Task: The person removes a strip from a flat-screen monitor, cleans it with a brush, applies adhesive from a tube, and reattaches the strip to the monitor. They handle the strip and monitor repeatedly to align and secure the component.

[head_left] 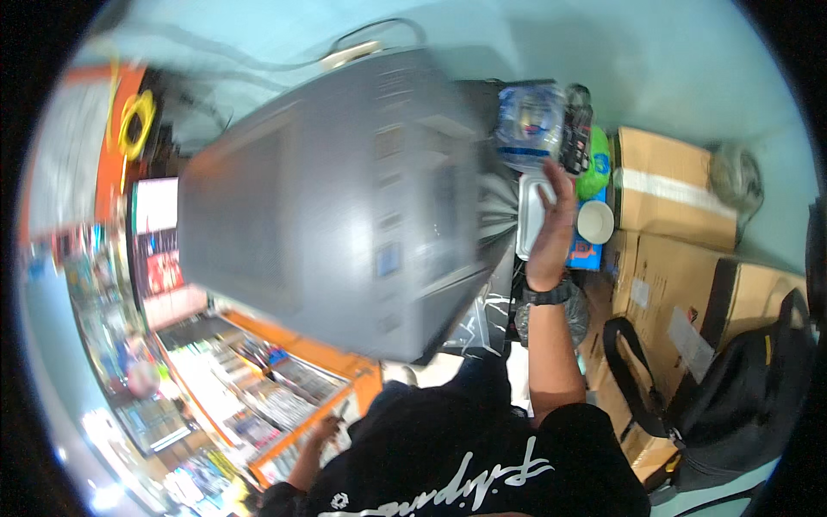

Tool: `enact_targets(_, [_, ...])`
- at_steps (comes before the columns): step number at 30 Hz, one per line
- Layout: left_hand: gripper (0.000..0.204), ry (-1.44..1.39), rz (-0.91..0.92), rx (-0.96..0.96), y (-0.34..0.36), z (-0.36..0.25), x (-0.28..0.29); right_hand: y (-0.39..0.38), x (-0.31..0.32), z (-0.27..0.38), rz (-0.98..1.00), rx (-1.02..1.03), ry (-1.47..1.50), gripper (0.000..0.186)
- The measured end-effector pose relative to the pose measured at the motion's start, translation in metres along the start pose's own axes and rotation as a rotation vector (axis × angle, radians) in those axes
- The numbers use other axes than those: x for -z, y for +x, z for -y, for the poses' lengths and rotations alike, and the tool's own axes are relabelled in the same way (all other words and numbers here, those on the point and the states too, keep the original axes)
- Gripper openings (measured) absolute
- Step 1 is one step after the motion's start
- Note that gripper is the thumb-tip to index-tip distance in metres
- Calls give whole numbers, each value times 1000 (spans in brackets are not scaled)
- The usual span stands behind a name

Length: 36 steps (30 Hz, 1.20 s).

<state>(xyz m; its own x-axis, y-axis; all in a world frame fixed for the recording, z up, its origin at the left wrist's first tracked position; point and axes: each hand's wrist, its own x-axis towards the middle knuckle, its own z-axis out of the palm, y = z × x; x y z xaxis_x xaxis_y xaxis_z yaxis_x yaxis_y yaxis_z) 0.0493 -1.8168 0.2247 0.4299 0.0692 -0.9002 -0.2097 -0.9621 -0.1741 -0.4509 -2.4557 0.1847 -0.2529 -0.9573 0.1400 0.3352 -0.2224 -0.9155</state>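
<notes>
A large grey printer-like machine (336,198), blurred, fills the middle of the view and hides much behind it. It has a row of small buttons, one of them blue, and a recessed panel on its right side. My right hand (554,228), with a black watch on the wrist, is raised just right of the machine. Its fingers are stretched out, and nothing shows in them. Behind that hand is a white tray or lid (529,215). Down at the lower left, my left hand (326,429) is by the orange-edged counter; its fingers are too small and blurred to read.
Right of my right hand stand a white cup (595,222) and a green packet (594,164). A blue clear-wrapped pack (529,125) lies behind. Cardboard boxes (680,185) and a black bag (741,396) crowd the right. A glass display counter (258,379) is at left.
</notes>
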Motion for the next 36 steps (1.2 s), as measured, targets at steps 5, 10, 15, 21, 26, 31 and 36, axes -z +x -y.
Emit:
enact_targets(5, [46,-230,-186,-98,11,-14,-55,28,-25,103,-120,158,-112,65])
enact_targets(10, [47,-398,-84,-81,26,-20,-76,52,-55,232,-98,810,-73,61])
enact_targets(15, [47,-488,-19,-116,74,-30,-61,5,-164,311,445,783,-341,56])
enact_targets(21, [47,-456,114,-225,180,-41,-33,-69,-396,258,1028,598,-1171,55])
enact_targets(26, [36,-654,245,-216,246,-46,37,-35,-461,192,864,409,-1532,62])
enact_targets(31, [36,-696,286,-202,271,-16,60,-41,-471,178,764,208,-1515,58])
enact_targets(36, [34,-621,324,-123,285,13,58,-58,-470,178,741,136,-1347,51])
